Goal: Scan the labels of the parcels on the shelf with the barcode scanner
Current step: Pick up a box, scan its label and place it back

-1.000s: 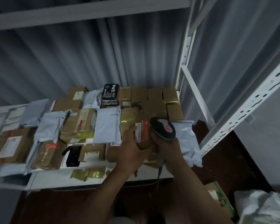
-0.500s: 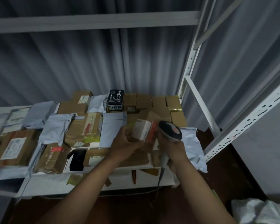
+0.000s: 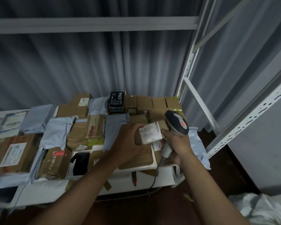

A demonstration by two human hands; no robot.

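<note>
My left hand (image 3: 128, 140) grips a small brown cardboard parcel (image 3: 150, 133), lifted a little above the shelf. Its white label with a barcode faces up. My right hand (image 3: 177, 143) is closed around the grip of a grey and black barcode scanner (image 3: 177, 123). The scanner head sits just right of the parcel and above its label edge. Its cable hangs down in front of the shelf. Below and around lie many other parcels on the white shelf (image 3: 141, 182).
Brown boxes, grey plastic mailers (image 3: 55, 133) and a black box with white writing (image 3: 116, 99) cover the shelf. A white perforated upright (image 3: 243, 125) stands on the right. A shelf beam (image 3: 94, 25) runs overhead. A white sack (image 3: 263, 208) lies on the dark floor.
My left hand has turned the small parcel so its white label faces up. The scanner has risen and moved over the label's right edge. The view has tilted up slightly.
</note>
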